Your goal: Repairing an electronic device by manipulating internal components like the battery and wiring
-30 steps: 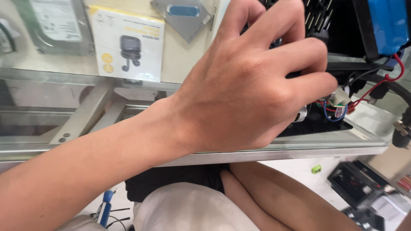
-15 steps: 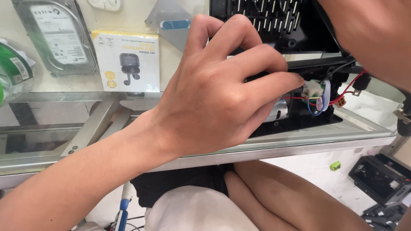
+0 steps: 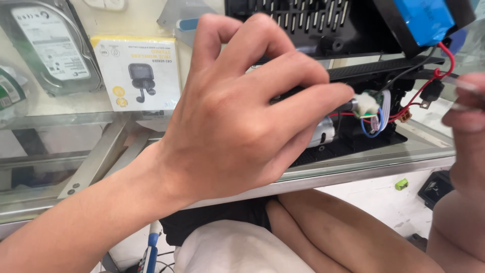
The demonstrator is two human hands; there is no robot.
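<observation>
My left hand (image 3: 242, 116) fills the middle of the view, its fingers curled and pinched on a dark part inside an opened black device (image 3: 353, 136) on the glass counter. Just past the fingertips sit a silver cylindrical motor (image 3: 323, 132), a white connector (image 3: 366, 103) and red, blue and white wires (image 3: 378, 119). The device's vented lid (image 3: 303, 20) is tipped up behind, with a blue block (image 3: 422, 20) fixed to it. My right hand (image 3: 467, 121) is at the right edge, fingers closed on a thin grey tool (image 3: 452, 81), blurred, close to the red wire.
Under the glass counter top (image 3: 364, 162) lie a hard drive (image 3: 48, 48) and a white and yellow earbud box (image 3: 136, 71). My legs are below the counter edge. A small green piece (image 3: 401, 184) and a black part (image 3: 434, 188) lie on the floor.
My left hand stays on the device's inside, fingers shifted slightly toward the connector. My right hand has dropped from the top right corner to the right edge beside the wires.
</observation>
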